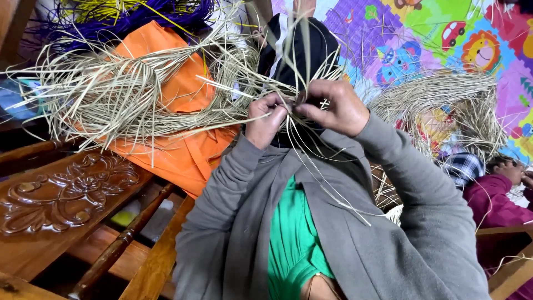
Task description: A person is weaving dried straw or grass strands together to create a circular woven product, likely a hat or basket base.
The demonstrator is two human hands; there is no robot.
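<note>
Both hands — left hand [266, 119] and right hand [333, 108] — pinch thin, pale, dry straw strands [302, 66] above the orange cloth [183, 150]; light, springy, likely brittle — best gripped near the crossing.

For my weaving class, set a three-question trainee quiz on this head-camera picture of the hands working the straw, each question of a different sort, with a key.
1. True or false: the left hand and the right hand both pinch pale straw strands in front of a dark form.
2. What lies under the loose straw bundle at the left? A) orange cloth B) a white plate C) a metal tray
3. Fill in: the carved piece at lower left is made of ____.

Key
1. True. The fingertips of both hands close on strands.
2. A. The orange cloth shows beneath the bundle.
3. Wood.
</note>
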